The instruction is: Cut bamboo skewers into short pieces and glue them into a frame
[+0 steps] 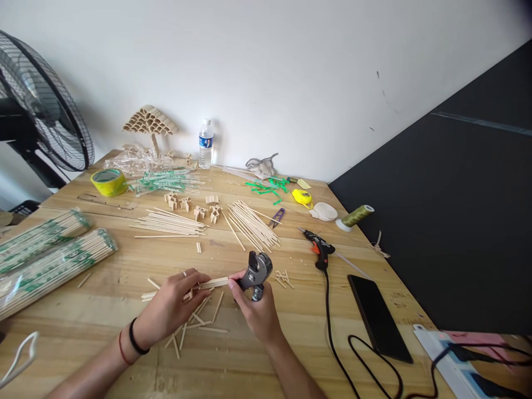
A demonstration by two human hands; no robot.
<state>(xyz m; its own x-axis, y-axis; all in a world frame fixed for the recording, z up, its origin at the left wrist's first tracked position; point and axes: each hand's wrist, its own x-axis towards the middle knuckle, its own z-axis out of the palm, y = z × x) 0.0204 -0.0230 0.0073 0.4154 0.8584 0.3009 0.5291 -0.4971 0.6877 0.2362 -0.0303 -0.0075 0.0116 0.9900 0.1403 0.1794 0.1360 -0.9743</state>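
Near the front middle of the wooden table, my left hand [177,299] pinches a small bundle of wooden sticks [218,282] that points to the right. My right hand [260,313] is wrapped round a grey metal cutter [258,270], and its thumb and finger touch the bundle's right end. The cutter's jaws are up, above the bundle. Short cut sticks [214,330] lie scattered under and beside my left hand. Several small stick pieces [285,278] sit to the right of the cutter.
Long loose sticks [253,224], small stick assemblies [215,214] and purple snips [277,217] lie farther back. A glue gun [319,247] and black phone [380,318] are at right. Packed sticks [54,271] and yellow tape [108,182] are at left. A bottle [205,144] stands by the wall.
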